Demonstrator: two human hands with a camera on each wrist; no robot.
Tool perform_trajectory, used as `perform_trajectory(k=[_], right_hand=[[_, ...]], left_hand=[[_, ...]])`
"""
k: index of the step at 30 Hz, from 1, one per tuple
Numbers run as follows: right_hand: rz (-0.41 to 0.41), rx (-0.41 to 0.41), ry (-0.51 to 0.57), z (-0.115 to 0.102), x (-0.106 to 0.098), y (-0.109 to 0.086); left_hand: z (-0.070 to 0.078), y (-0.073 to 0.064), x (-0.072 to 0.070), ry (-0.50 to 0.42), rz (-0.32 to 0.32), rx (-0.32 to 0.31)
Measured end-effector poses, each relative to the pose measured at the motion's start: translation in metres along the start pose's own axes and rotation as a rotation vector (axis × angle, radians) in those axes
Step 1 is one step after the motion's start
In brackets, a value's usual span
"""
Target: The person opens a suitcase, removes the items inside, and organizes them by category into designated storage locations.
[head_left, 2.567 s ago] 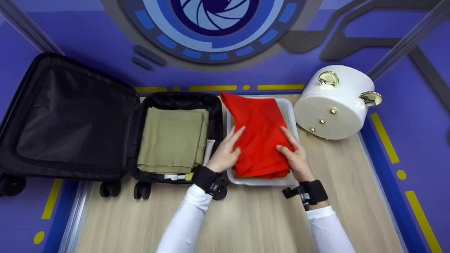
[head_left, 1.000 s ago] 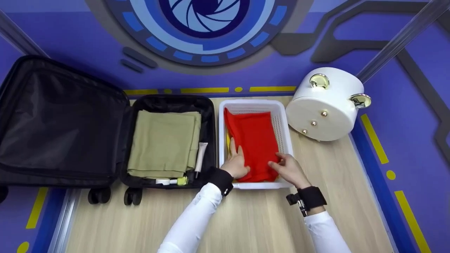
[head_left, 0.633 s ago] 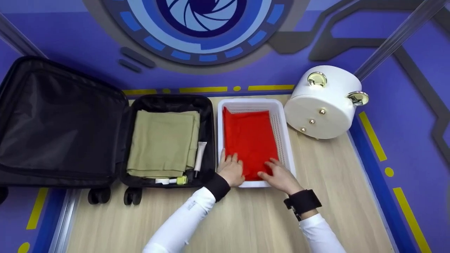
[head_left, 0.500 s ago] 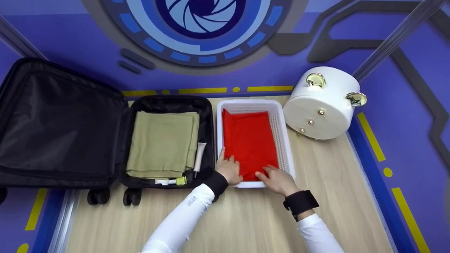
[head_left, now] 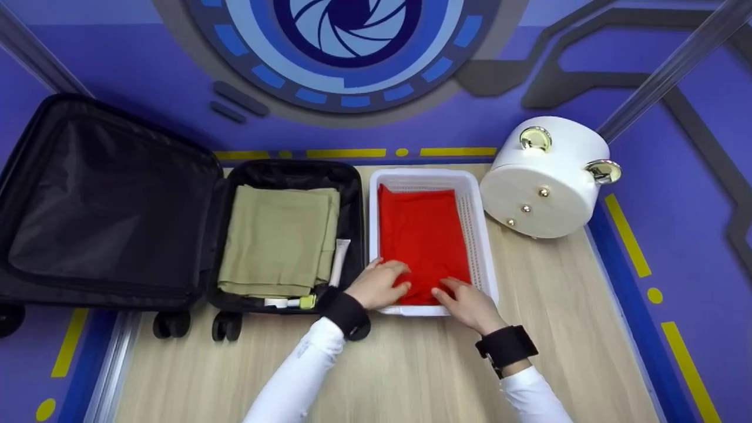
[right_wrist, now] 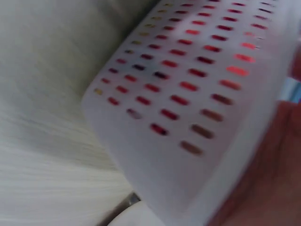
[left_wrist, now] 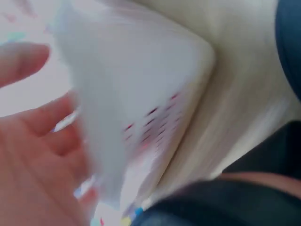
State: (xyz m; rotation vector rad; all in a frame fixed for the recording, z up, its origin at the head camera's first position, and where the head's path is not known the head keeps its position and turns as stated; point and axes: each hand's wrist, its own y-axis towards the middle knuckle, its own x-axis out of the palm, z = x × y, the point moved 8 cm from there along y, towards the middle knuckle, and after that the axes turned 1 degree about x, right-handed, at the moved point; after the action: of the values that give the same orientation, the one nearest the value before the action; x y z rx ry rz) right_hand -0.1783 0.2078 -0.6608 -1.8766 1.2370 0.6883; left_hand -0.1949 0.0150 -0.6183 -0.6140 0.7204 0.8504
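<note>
A folded red cloth (head_left: 423, 235) lies inside a white perforated plastic basket (head_left: 489, 258). Over the basket's near left corner is my left hand (head_left: 379, 285), fingers loosely bent above the rim and the cloth's edge. My right hand (head_left: 472, 304) reaches over the near right rim, its fingertips at the cloth's near edge. In the left wrist view the basket wall (left_wrist: 141, 61) stands beside my palm (left_wrist: 37, 160). The right wrist view has the slotted basket side (right_wrist: 141, 141) with red behind it; most of that hand is cut off there.
Left of the basket, an open black suitcase (head_left: 352, 194) holds folded khaki cloth (head_left: 282, 241), a white tube (head_left: 339, 261) and a small white and yellow-green item (head_left: 294, 302). A white round container with gold feet (head_left: 543, 176) lies tilted at the back right, near the wall.
The red cloth, earlier held raised over the basket in both hands, now lies flat inside. My left hand has since shifted left toward the suitcase; the right hand has moved toward the near rim.
</note>
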Motion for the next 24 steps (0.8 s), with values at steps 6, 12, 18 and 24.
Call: perform_trajectory(k=[6,12,18,24], right_hand=[[0.184,-0.149,0.147,-0.036,-0.020,0.000],[0.295,-0.308,0.333,-0.092,-0.032,0.013],[0.227,-0.387,0.510,-0.164,-0.001,0.059],[0.010,-0.264,0.463,-0.202,0.058,0.109]], left_hand=[[-0.023,-0.047,-0.064,-0.345,0.422,0.084],[-0.073,-0.092,-0.111,-0.486,0.870,-0.041],[-0.158,-0.129,-0.147,-0.307,1.112,-0.438],[-0.212,-0.129,-0.147,-0.177,0.610,-0.860]])
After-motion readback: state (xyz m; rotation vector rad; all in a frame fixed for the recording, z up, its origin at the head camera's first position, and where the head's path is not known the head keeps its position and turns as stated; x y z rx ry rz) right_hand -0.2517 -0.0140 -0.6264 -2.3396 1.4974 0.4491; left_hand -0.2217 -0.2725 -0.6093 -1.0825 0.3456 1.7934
